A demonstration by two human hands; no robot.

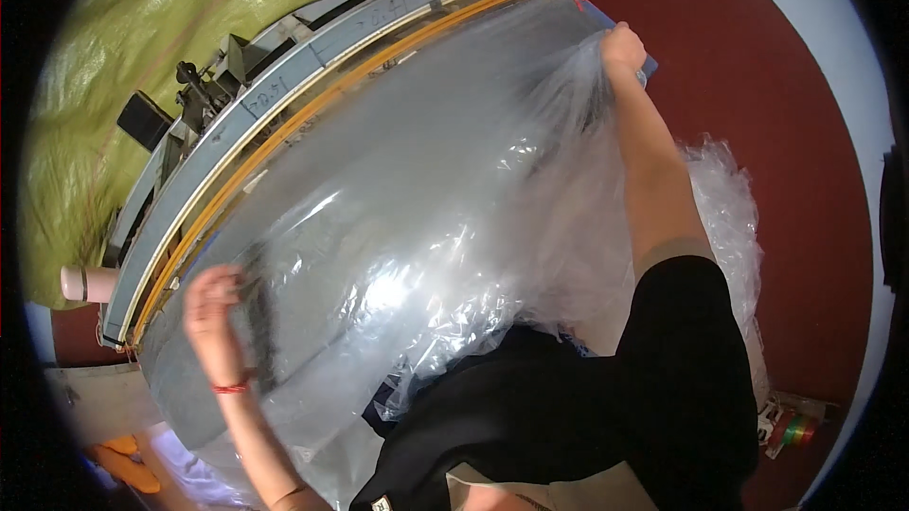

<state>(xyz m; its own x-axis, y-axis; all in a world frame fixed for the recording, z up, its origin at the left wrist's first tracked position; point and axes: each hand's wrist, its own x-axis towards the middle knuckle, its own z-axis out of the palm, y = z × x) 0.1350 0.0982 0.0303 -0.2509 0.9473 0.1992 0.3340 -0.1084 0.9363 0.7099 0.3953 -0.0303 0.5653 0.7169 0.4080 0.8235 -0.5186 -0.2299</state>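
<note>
A wide sheet of clear plastic film (407, 198) spreads across the long grey work surface in front of me and hangs in shiny folds toward my body. At the far right, my right hand (623, 49) is closed on the bunched edge of the film, with creases running out from the grip. My left hand (212, 312) is over the left part of the sheet. Its fingers are loosely bent and a little blurred, with nothing visible in them. Whether it touches the film I cannot tell.
Along the far side runs a grey metal machine beam (322, 42) with an orange rail (312, 111). Behind it lies a yellow-green woven sheet (142, 47). A pink cylinder (87, 284) sits at the beam's left end. More crumpled film (729, 217) hangs beyond my right arm, above the dark red floor (795, 179).
</note>
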